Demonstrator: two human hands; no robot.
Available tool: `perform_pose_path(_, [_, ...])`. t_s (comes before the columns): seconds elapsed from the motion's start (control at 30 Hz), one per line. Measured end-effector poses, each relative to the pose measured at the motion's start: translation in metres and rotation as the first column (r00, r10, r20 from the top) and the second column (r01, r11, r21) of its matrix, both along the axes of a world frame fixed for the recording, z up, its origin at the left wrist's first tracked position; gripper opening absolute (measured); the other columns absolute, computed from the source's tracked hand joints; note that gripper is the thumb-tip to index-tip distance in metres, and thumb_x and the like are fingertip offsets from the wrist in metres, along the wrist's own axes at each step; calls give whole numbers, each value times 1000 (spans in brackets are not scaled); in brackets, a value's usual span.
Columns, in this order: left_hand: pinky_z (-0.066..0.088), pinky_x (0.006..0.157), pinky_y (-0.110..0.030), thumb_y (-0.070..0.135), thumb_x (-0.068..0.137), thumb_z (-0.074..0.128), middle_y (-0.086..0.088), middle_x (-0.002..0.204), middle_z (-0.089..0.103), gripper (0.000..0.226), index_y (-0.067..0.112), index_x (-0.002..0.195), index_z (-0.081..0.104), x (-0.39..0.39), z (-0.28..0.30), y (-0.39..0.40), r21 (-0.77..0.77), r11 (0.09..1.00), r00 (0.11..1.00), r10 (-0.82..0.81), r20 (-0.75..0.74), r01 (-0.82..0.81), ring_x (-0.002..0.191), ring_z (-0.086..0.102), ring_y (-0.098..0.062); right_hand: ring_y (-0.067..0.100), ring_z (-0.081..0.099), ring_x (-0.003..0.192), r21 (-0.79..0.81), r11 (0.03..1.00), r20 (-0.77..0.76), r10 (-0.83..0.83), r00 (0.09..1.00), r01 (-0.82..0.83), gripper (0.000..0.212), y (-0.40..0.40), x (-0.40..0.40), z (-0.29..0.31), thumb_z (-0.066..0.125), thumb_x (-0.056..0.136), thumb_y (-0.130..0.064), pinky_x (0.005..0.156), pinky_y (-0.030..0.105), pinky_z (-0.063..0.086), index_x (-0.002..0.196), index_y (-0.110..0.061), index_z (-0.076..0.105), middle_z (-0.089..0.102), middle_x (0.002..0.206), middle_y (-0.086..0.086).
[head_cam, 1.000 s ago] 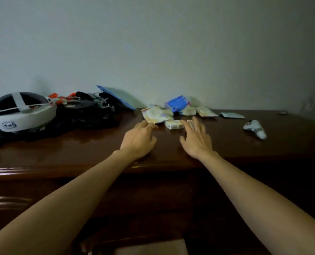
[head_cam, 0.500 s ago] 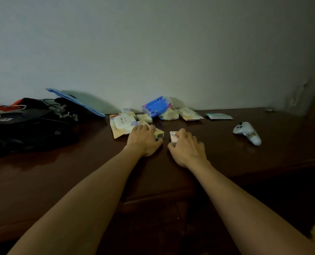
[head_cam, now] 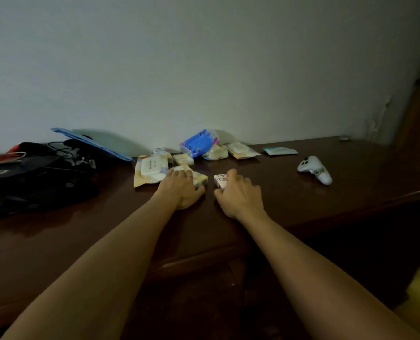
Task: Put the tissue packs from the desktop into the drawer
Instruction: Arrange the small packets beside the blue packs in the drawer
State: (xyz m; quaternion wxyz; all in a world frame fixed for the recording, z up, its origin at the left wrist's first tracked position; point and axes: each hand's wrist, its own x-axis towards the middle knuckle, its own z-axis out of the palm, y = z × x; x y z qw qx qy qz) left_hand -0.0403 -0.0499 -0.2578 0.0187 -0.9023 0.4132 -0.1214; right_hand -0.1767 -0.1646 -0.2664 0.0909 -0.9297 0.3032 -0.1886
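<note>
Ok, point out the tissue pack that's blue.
The blue tissue pack at the back against the wall, propped tilted on the cream packs. Every other pack on the desktop is cream, yellow or white, including the two under the hands.

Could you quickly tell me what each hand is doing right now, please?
Left hand: closed over a small yellowish tissue pack on the desktop.
Right hand: closed around a small white patterned tissue pack.

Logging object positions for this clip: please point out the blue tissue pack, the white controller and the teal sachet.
blue tissue pack [head_cam: 198, 143], head view, middle of its blue wrapper.
white controller [head_cam: 313, 168], head view, top of its body.
teal sachet [head_cam: 279, 150], head view, centre of its flat face.
</note>
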Motion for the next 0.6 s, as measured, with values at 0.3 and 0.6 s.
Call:
perform_pose_path(0.3, [40,87,-40,78,77,32,-1,108,52,77,19,119,58,-101,-9,87,-227,963,976,-106,189,149,100,47,-20,33,44,132,8,994,-30,112,993,-112,50,12,-20,3,38,101,-42,94,48,43,150,-33,38,48,146,12])
perform_pose_path(0.6, [31,108,-56,94,71,26,-3,150,41,92,46,149,29,-123,-9,99,-172,985,967,-52,-251,8,139,34,-28,31,48,129,-18,986,31,165,986,-165,54,51,-83,-16,42,96,-50,108,49,38,148,-34,39,51,141,9])
